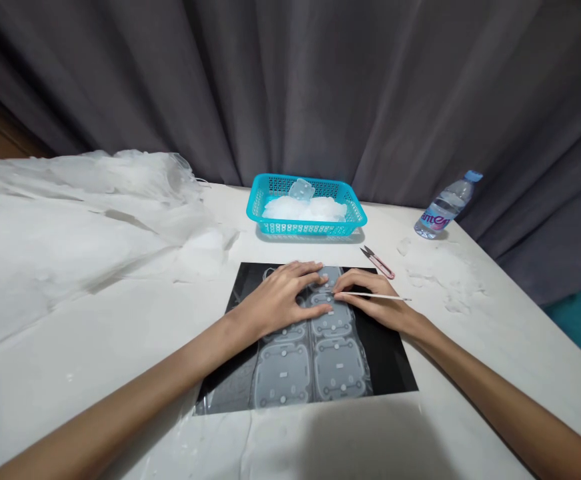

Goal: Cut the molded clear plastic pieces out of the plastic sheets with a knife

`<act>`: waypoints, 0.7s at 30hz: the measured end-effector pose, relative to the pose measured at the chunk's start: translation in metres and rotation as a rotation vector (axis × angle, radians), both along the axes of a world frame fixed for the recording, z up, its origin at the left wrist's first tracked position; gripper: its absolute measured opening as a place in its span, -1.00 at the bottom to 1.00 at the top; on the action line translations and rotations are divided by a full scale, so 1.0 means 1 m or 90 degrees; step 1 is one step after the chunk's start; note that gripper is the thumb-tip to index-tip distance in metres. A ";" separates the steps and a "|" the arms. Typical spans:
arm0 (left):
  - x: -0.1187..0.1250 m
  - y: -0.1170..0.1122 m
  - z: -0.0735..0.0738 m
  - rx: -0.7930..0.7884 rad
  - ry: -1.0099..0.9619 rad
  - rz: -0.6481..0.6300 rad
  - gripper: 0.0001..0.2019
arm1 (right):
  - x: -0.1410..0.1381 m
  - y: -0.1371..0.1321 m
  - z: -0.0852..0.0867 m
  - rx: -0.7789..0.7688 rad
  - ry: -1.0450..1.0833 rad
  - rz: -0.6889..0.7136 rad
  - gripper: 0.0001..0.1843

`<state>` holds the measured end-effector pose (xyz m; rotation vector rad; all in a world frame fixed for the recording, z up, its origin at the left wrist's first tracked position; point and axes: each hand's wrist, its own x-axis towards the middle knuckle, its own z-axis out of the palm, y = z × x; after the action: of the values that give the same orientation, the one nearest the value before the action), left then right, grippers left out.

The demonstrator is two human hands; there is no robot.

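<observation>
Left hand (281, 297)'s spread out, covering part of a clear panelled sheet (284, 363) on a black mat (390, 357); right hand (373, 293)'s pinching a thin white stick (393, 297) over it. Snips (381, 265) sit just past the mat, blue basket (305, 229) behind, bottle (443, 209) off right, white plastic heap (60, 227) hogging the left.
</observation>
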<state>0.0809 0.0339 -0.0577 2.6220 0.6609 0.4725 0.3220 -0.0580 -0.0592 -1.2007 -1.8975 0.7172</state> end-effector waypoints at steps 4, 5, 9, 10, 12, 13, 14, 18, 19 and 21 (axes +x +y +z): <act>0.001 0.000 -0.001 0.001 -0.004 0.000 -0.42 | 0.000 -0.002 -0.001 0.027 -0.044 0.006 -0.84; 0.001 0.000 -0.002 0.003 -0.007 0.002 -0.42 | 0.000 -0.003 -0.001 0.034 -0.056 0.009 -0.84; 0.001 -0.001 0.000 0.012 -0.003 0.001 -0.41 | 0.000 -0.004 0.005 0.057 -0.096 0.016 -0.82; 0.001 -0.001 0.001 0.013 -0.001 -0.001 -0.41 | 0.001 -0.004 0.007 0.065 -0.107 0.019 -0.82; 0.001 -0.001 0.001 0.010 -0.003 -0.002 -0.42 | 0.002 -0.005 0.009 0.078 -0.126 0.027 -0.83; 0.001 -0.001 0.001 0.008 -0.007 -0.001 -0.42 | 0.003 -0.005 0.010 0.083 -0.135 0.030 -0.83; 0.000 -0.001 0.001 0.005 -0.010 0.000 -0.42 | 0.004 -0.005 0.011 0.088 -0.143 0.034 -0.83; 0.001 -0.001 -0.002 -0.002 -0.019 -0.002 -0.43 | 0.007 -0.006 0.010 0.139 -0.152 0.054 -0.83; 0.001 -0.001 -0.002 0.000 -0.019 0.000 -0.42 | 0.007 -0.006 0.009 0.149 -0.150 0.060 -0.83; 0.001 -0.001 -0.002 0.006 -0.016 0.003 -0.42 | 0.008 -0.006 0.008 0.152 -0.149 0.067 -0.84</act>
<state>0.0822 0.0333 -0.0601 2.6189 0.6597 0.5092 0.3298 -0.0642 -0.0516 -1.0772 -2.1831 0.4004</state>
